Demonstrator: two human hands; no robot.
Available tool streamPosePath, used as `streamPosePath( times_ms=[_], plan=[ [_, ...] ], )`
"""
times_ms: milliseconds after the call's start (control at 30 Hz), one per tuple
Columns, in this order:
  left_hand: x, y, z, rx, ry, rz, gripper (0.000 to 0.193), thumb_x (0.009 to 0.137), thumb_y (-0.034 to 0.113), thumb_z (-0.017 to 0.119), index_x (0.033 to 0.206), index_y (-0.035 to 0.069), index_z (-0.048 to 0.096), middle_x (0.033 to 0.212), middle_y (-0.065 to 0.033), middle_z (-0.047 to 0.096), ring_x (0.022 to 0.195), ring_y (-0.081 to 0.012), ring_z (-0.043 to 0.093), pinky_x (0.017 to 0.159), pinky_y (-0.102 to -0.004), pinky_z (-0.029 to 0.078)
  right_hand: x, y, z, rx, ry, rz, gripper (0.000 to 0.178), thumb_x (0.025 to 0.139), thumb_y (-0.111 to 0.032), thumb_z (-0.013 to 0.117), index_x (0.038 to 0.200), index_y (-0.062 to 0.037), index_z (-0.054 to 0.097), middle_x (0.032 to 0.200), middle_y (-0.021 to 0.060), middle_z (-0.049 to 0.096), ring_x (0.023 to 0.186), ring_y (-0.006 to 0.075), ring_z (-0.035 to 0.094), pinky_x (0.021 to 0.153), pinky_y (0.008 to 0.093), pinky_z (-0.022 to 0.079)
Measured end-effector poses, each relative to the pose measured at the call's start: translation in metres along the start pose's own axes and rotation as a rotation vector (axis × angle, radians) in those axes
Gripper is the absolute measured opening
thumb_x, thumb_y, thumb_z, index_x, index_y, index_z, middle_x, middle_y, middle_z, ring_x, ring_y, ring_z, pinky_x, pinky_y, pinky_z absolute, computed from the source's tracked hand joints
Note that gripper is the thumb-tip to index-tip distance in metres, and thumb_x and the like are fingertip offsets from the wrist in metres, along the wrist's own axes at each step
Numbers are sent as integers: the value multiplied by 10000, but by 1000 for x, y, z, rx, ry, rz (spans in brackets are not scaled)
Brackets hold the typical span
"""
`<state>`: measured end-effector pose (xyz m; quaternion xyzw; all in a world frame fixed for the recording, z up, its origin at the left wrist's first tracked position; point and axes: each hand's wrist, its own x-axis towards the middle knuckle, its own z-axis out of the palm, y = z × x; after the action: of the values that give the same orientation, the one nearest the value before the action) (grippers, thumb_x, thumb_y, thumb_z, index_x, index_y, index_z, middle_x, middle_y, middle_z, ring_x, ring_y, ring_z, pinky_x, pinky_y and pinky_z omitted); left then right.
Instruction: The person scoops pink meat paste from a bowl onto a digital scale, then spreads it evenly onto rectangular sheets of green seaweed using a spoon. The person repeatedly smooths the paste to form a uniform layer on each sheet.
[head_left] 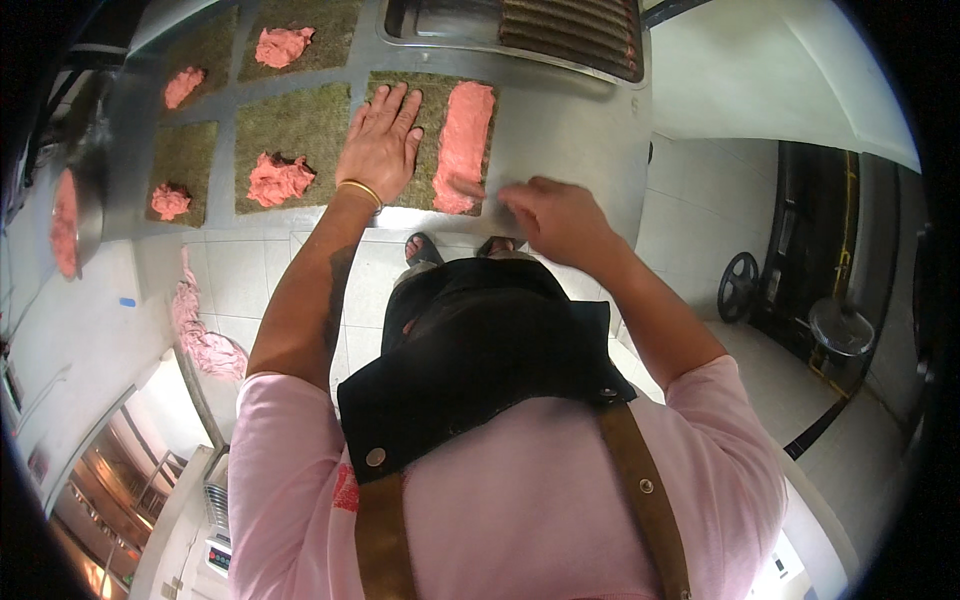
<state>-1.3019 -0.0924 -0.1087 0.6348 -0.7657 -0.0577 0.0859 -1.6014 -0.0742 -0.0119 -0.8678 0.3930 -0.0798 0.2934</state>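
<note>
My left hand [385,145] lies flat with its fingers apart on a dark green seaweed sheet [425,95], to the left of the pink paste [463,140]. That paste is spread in a long strip along the sheet's right side. My right hand [555,215] is curled just right of the strip's near end. From it a blurred, narrow thing [467,187] reaches onto the paste; motion blur hides what kind it is. Left of my hands lie several more seaweed sheets [290,110], each bearing a lump of pink paste [280,180].
The sheets lie on a metal table [570,150]. At its far side sits a metal tray [440,40] with dark rolls [570,35] in a row. A metal bowl [92,215] of pink paste stands at the left. A pink cloth [205,330] hangs or lies below the table's left end.
</note>
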Motion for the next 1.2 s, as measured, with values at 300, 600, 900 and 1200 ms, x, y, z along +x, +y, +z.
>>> streamPosePath(
  times_ms=[300,600,900,1200],
  plan=[
    [-2,0,2,-15,38,8,573,1118,314,468,1659,148,380,1725,-113,348,1615,-307,279,1316,-482,224,-1,0,4,-62,16,16,202,984,-176,639,1143,-147,761,911,141,715,837,380,720,759,479,587],
    [-2,-1,3,-7,34,5,570,1124,318,437,1663,145,372,1728,-104,344,1617,-310,271,1321,-481,213,3,-1,-1,-55,-39,-16,188,980,-192,608,1100,-138,742,984,147,734,926,376,724,819,505,585],
    [-1,0,3,-23,45,13,566,1115,303,468,1651,140,390,1715,-124,361,1606,-339,288,1314,-492,232,1,0,2,-49,-47,-20,213,994,-171,632,1155,-152,771,959,131,723,874,371,713,787,487,583],
    [-2,1,0,-28,29,0,562,1119,305,456,1652,138,387,1717,-131,357,1609,-334,287,1319,-485,217,-7,8,-14,-13,-90,50,214,989,-180,592,1150,-143,729,1006,144,727,907,385,721,829,507,590]
  ],
)
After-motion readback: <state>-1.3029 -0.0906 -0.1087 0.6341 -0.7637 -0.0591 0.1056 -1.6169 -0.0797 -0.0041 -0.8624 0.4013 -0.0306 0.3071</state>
